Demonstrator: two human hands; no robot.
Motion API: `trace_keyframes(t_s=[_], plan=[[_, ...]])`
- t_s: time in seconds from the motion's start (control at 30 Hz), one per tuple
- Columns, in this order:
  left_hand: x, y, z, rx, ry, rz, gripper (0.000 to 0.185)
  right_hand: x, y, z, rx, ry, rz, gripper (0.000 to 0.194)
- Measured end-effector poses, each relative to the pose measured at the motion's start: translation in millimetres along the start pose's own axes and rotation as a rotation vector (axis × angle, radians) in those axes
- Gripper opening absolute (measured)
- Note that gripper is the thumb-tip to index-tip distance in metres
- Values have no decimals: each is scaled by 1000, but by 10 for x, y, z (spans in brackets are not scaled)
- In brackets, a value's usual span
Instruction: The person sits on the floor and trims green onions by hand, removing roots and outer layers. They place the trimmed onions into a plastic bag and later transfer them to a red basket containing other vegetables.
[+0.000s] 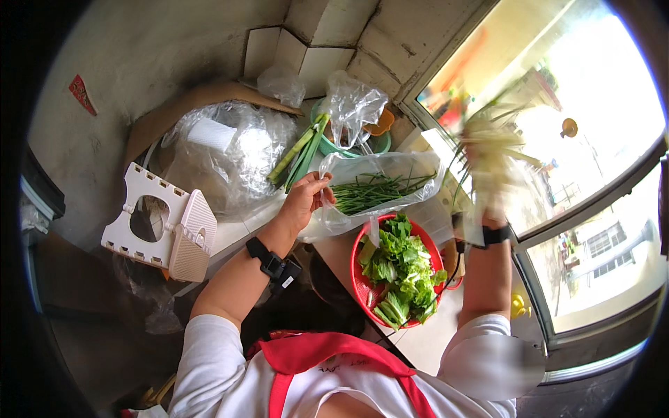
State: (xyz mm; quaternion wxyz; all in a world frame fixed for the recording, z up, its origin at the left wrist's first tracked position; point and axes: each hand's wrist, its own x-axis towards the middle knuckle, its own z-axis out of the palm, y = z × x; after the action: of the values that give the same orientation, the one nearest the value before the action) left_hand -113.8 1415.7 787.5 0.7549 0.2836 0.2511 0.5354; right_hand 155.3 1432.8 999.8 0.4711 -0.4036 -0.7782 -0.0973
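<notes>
My left hand (308,201) pinches the edge of a clear plastic bag (422,161). Thin green stalks, like chives or garlic stems (384,189), lie inside this bag. Raised in front of the window, my right hand (490,209) is blurred by motion and grips a bunch of pale-stemmed greens (488,138); the blur hides their exact kind. Below and between my hands stands a red plastic basket (356,286) heaped with torn leafy greens (402,271), like lettuce.
A folding plastic step stool (149,217) stands at the left, beside bundled clear plastic (240,151). Thick leek-like stalks (306,151) lean near a green basin (385,143) with an orange scoop-like item (381,123). A glazed window (575,172) borders the right side.
</notes>
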Motion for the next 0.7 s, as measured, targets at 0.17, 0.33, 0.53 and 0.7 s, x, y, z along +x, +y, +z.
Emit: trace_keyframes(t_s=[0.17,0.33,0.53,0.7], plan=[[-99,72,-16,-35,-11,15,23,-343,112,613,-230,-659,-284,20],[-164,117,-69,-28,29,25,22,-450,343,847,-237,-948,-217,17],[-54,85,-120,-110,67,155,14,-609,540,1015,-303,-1182,-237,24],[-127,159,-84,-166,75,233,12,-658,646,1004,-222,-1188,-124,21]])
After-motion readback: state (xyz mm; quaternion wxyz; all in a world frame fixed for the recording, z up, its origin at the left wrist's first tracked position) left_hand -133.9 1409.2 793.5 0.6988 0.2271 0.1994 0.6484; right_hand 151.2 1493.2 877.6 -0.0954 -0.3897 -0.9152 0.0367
